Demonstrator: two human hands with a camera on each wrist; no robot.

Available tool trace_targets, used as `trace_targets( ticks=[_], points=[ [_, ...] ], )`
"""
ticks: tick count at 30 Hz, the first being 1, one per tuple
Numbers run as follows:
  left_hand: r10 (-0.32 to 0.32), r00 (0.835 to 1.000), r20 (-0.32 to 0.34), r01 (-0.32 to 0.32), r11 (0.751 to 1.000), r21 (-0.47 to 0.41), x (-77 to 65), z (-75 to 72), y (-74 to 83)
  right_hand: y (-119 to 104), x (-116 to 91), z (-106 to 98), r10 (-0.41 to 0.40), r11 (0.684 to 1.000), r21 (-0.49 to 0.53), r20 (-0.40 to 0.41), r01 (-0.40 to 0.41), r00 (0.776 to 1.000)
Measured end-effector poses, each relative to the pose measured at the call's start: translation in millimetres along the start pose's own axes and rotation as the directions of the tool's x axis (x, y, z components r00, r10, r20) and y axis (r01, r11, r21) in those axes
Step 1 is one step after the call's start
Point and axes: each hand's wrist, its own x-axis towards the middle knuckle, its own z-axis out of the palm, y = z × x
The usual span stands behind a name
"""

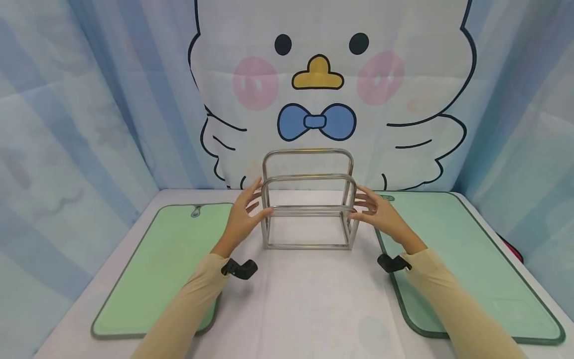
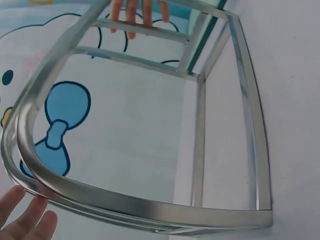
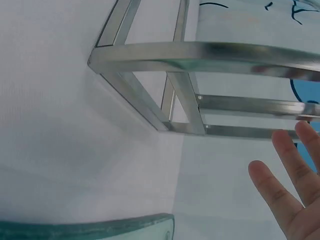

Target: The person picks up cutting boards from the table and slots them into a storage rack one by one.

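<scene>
A silver metal rack (image 1: pixel 309 247) with rounded hoops and a rectangular base stands upright on the white-covered table. My left hand (image 1: pixel 242 217) is at its left side, fingers spread and thumb pointing at the front hoop. In the left wrist view, left fingertips (image 2: pixel 37 206) lie right at the curved rail (image 2: pixel 110 202). On the opposite side, my right hand (image 1: pixel 381 214) has its fingers extended toward the frame. From the right wrist, the spread right fingers (image 3: pixel 285 192) appear beside the lower bars (image 3: pixel 240 104). Neither hand is curled round a bar.
A light green cutting board (image 1: pixel 166 269) with a grey edge lies flat on the left. Another pale green board (image 1: pixel 471 269) lies on the right, partly under the right forearm. Behind the table hangs a curtain (image 1: pixel 318 164) with a cartoon print.
</scene>
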Motion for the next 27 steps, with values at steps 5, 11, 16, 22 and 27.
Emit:
trace_targets(
  ticks=[5,11,16,22,27],
  points=[
    [0.159,0.985,-0.067,-0.152,0.984,0.096,4.6,-0.6,20.2,-2,-6,-17,-0.034,0.998,-0.047,-0.02,0.033,0.999],
    [0.229,0.972,-0.061,-0.223,0.971,0.091,12.1,7.1,43.0,-12,-16,-39,-0.039,0.994,-0.101,-0.038,0.035,0.999],
    [0.308,0.95,-0.042,-0.301,0.944,0.136,16.0,26.0,61.0,-14,-23,-54,-0.048,0.985,-0.166,-0.058,0.037,0.997],
    [0.38,0.925,0.021,-0.377,0.91,0.171,14.5,60.5,80.0,-11,-31,-70,-0.066,0.97,-0.236,-0.062,0.05,0.996],
    [0.427,0.899,0.093,-0.437,0.872,0.221,9.8,91.6,91.4,-9,-41,-81,-0.079,0.958,-0.283,-0.087,0.052,0.993]
  ],
)
